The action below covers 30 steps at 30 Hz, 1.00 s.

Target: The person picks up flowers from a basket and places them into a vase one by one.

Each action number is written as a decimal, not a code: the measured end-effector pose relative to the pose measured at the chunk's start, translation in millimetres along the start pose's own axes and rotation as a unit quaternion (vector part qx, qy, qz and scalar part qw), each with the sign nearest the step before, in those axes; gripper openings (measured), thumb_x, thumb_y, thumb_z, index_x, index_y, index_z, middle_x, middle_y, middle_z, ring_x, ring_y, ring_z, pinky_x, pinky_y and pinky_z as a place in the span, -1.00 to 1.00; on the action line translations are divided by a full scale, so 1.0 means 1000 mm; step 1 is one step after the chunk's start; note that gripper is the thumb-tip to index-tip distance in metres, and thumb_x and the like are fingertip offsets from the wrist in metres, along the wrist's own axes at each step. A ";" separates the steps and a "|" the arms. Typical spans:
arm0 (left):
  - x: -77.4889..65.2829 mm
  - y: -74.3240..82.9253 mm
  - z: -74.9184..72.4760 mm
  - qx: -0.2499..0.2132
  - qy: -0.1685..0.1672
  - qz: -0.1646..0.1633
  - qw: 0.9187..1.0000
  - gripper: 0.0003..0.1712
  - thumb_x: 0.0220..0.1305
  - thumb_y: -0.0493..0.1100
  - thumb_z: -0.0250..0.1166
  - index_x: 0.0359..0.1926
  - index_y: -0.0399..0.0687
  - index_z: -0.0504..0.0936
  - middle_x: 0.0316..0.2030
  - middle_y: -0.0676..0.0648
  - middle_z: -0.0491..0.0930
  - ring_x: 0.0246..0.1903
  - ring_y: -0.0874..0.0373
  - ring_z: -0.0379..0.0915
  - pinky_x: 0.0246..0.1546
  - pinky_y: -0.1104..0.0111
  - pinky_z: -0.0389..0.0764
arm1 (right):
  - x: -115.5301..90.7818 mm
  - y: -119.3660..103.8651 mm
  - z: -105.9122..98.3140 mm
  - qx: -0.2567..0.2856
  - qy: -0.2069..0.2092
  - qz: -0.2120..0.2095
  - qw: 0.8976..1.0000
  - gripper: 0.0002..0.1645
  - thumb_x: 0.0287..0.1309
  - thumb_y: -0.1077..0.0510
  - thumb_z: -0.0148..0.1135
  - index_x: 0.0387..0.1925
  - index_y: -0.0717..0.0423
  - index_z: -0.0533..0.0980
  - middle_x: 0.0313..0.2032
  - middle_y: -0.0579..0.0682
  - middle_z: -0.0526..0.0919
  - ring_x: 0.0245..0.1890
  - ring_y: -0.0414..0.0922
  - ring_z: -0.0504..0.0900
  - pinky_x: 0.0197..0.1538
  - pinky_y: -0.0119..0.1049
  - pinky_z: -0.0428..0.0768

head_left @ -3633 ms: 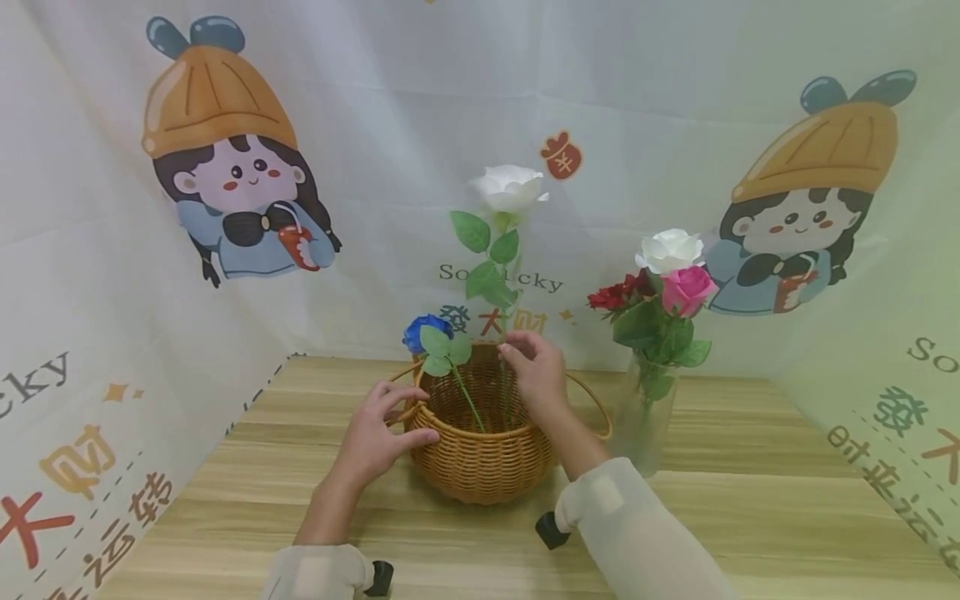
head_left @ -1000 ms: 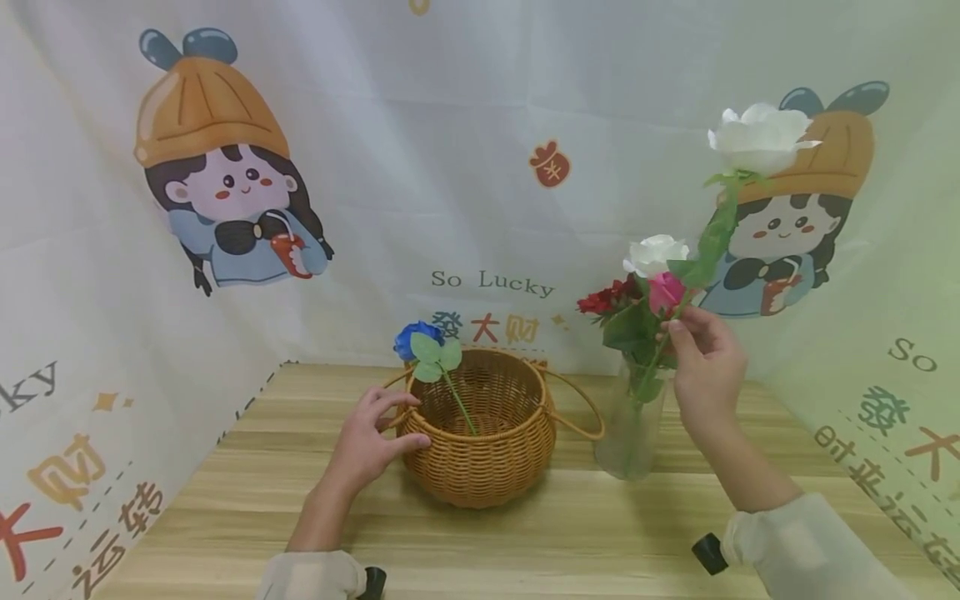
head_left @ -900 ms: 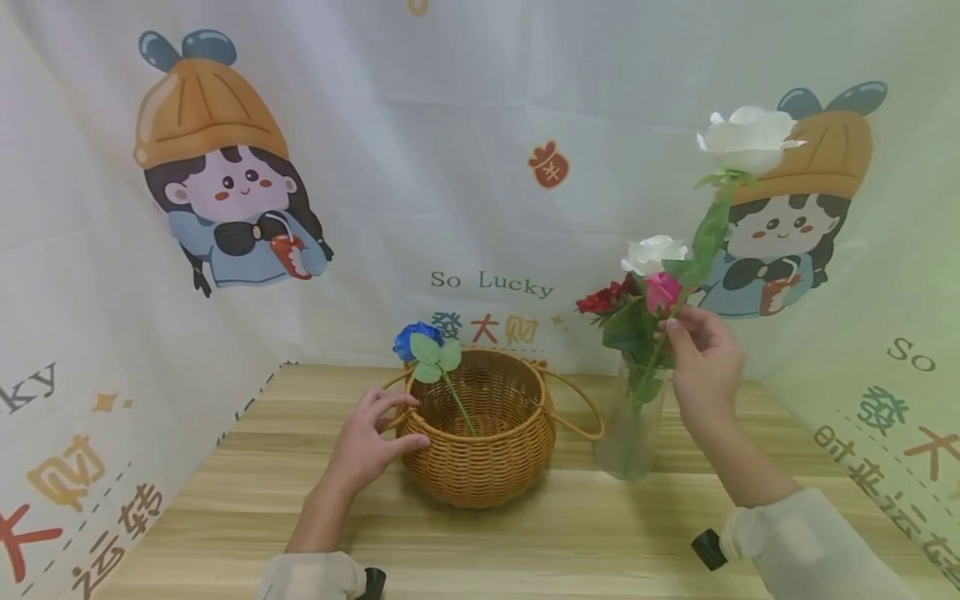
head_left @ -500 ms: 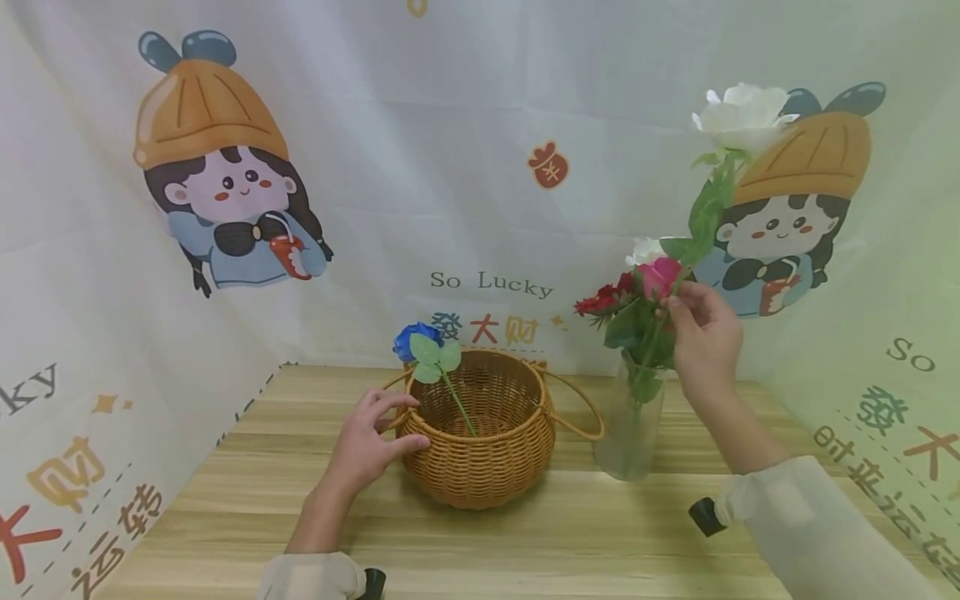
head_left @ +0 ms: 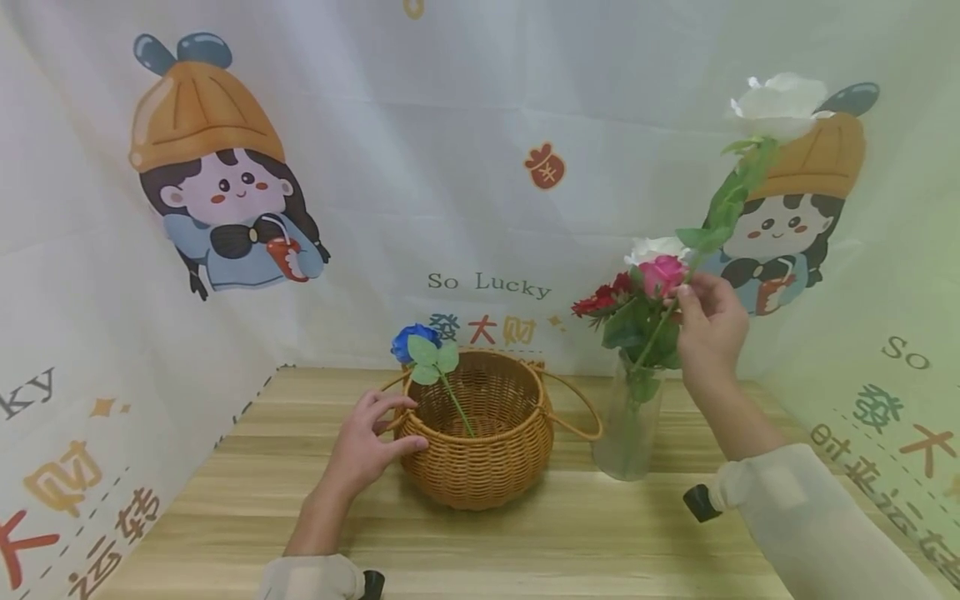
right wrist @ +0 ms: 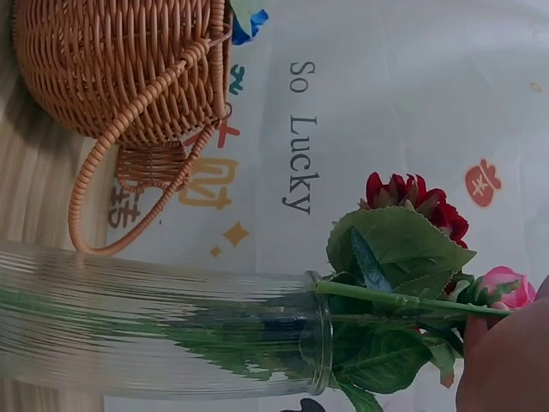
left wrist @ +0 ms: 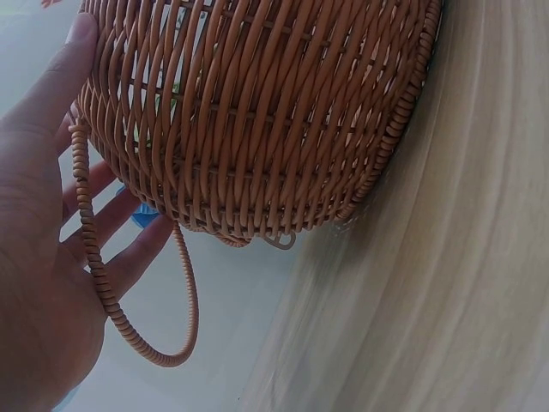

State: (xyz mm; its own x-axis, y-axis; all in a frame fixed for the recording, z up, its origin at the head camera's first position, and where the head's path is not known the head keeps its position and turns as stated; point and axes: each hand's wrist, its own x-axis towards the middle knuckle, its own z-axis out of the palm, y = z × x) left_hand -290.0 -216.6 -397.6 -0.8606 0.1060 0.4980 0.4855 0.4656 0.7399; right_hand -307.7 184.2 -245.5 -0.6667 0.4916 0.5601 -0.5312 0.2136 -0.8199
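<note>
My right hand [head_left: 712, 337] pinches the green stem of a long white rose [head_left: 780, 104], its bloom high at the right. The stem slants down over the clear glass vase [head_left: 626, 454]; in the right wrist view its cut end [right wrist: 322, 287] is right at the vase's rim. In the vase stand a pink rose [head_left: 663, 275], red flowers [head_left: 602, 300] and another white rose [head_left: 651, 249]. My left hand [head_left: 365, 442] holds the left side of a wicker basket [head_left: 476, 473], thumb in front and fingers behind by the looped handle [left wrist: 107, 296]. A blue rose [head_left: 414, 342] leans in the basket.
The basket's right handle [head_left: 581, 406] reaches close to the vase. Both stand on a wood-grain table [head_left: 480, 550]. A white printed cloth [head_left: 420, 192] hangs behind and along both sides.
My right hand has lifted the white rose out of the basket and carried it right to the vase. Lately it rises slightly, and the bloom tilts further right. My left hand stays at the basket.
</note>
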 end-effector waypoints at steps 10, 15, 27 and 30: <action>-0.001 0.001 -0.001 0.003 0.005 -0.001 1.000 -0.42 -0.10 0.05 0.58 0.00 0.10 0.63 -0.04 -0.07 0.42 0.13 -0.12 0.37 0.09 0.08 0.59 | -0.002 0.005 -0.002 -0.004 0.005 -0.007 1.000 -0.77 0.37 0.27 0.10 0.01 0.20 0.49 -0.21 -0.12 0.51 -0.19 -0.23 0.51 -0.15 -0.48 0.66; -0.001 -0.001 -0.001 0.006 0.004 0.001 1.000 -0.42 -0.10 0.05 0.58 0.01 0.10 0.63 -0.04 -0.06 0.42 0.13 -0.12 0.38 0.09 0.07 0.59 | -0.010 0.012 -0.004 -0.039 -0.010 -0.007 0.999 -0.70 0.38 0.23 0.09 0.06 0.31 0.45 -0.20 -0.08 0.52 -0.22 -0.25 0.52 -0.15 -0.48 0.65; -0.001 -0.002 0.000 0.003 0.001 0.005 1.000 -0.38 -0.08 0.03 0.57 0.03 -0.02 0.62 -0.04 -0.07 0.41 0.14 -0.11 0.36 0.10 0.06 0.58 | -0.026 0.034 -0.009 -0.085 -0.017 -0.013 0.996 -0.72 0.35 0.24 0.14 0.00 0.35 0.49 -0.23 -0.01 0.57 -0.27 -0.31 0.53 -0.16 -0.55 0.58; -0.001 -0.001 0.000 0.002 0.001 0.004 1.000 -0.40 -0.08 0.03 0.58 0.02 0.00 0.62 -0.04 -0.07 0.41 0.14 -0.11 0.36 0.10 0.07 0.58 | -0.029 0.038 -0.010 -0.092 -0.014 -0.018 0.996 -0.75 0.33 0.26 0.16 -0.03 0.36 0.50 -0.22 0.06 0.60 -0.28 -0.32 0.52 -0.17 -0.56 0.57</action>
State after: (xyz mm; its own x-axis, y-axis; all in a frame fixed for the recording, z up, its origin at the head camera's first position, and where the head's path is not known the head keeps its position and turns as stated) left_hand -290.0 -217.3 -399.2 -0.8567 0.1085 0.5043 0.4916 0.4680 0.7344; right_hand -303.8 186.4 -294.0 -0.6645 0.4576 0.5908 -0.4528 0.3824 -0.8054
